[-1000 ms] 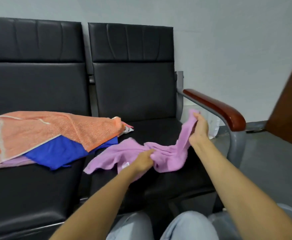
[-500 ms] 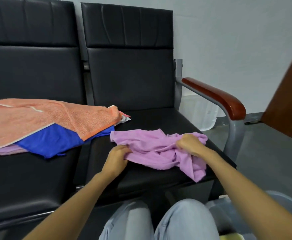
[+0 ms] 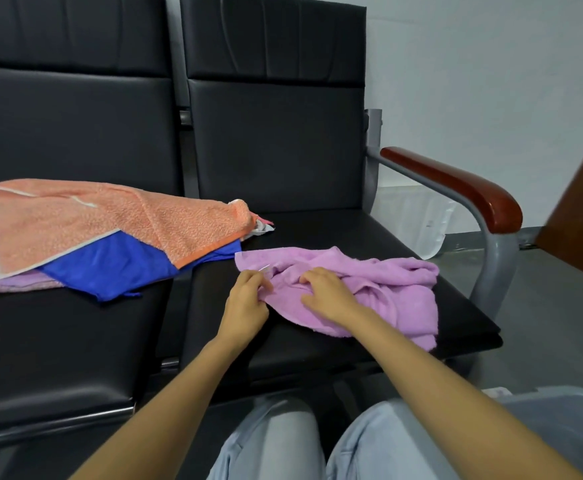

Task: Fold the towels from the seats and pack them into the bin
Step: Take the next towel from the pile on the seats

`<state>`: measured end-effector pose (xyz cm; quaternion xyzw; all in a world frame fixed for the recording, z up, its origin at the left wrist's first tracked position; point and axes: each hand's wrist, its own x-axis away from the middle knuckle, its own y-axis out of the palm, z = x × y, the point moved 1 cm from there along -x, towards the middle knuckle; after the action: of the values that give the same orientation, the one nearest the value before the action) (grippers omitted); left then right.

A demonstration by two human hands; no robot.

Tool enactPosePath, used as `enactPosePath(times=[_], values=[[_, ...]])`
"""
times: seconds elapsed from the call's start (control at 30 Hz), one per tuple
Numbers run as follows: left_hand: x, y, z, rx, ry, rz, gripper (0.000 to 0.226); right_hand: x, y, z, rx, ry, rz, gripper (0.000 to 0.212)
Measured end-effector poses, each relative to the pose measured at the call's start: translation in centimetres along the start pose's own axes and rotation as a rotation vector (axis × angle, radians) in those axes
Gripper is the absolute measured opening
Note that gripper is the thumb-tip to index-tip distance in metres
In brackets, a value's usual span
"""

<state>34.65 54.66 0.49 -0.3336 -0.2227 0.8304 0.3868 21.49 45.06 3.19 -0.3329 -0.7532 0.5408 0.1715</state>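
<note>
Right hand [image 3: 328, 296] has slid left across the purple towel [image 3: 397, 289] and now sits close beside the left hand [image 3: 245, 303]. Left hand pinches the towel's near-left edge. Right hand lies on top, fingers bent into the cloth; gripping or just pressing, can't tell. Towel lies crumpled on the right seat [image 3: 317, 230], beside the orange towel [image 3: 110, 220] lying over the blue towel [image 3: 110, 268]. Grey bin [image 3: 560, 410] at lower right.
</note>
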Motion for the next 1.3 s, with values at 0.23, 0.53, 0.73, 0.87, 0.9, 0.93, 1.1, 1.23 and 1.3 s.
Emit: enactPosePath(times=[0.23, 0.53, 0.73, 0.87, 0.9, 0.93, 1.1, 1.23, 1.3], values=[[0.0, -0.4, 0.1, -0.007, -0.098, 0.133, 0.013, -0.4, 0.0, 0.6, 0.278, 0.149, 0.061, 0.042], [0.3, -0.7, 0.6, 0.095, 0.060, 0.145, 0.016, -0.5, -0.7, 0.7, 0.201, 0.157, 0.255, 0.024], [0.7, -0.8, 1.2, 0.166, 0.048, 0.093, 0.018, 0.3, -1.1, -1.4, -0.292, -0.018, 0.426, 0.016], [0.8, -1.0, 1.4, 0.312, -0.066, 0.065, 0.038, 1.0, 0.5, -1.9, -0.449, -0.096, 0.256, 0.018], [0.8, -1.0, 1.3, 0.307, -0.062, 0.050, 0.042, 1.2, 0.8, -1.9, -0.449, -0.085, 0.258, 0.019], [0.8, -0.9, 1.3, 0.295, -0.053, 0.034, 0.043, 1.4, 0.8, -1.8, -0.457, -0.078, 0.260, 0.020], [0.7, -0.6, 1.2, 0.185, 0.039, 0.011, 0.019, 1.7, 0.6, -1.8, -0.414, -0.107, 0.233, 0.021], [0.4, -0.6, 0.9, 0.121, -0.002, 0.017, 0.007, 1.7, 0.0, -1.7, -0.134, -0.101, 0.211, 0.015], [0.0, -0.7, 1.3, 0.081, -0.001, 0.015, 0.005, 1.9, -1.0, -1.6, 0.112, -0.131, 0.235, 0.011]])
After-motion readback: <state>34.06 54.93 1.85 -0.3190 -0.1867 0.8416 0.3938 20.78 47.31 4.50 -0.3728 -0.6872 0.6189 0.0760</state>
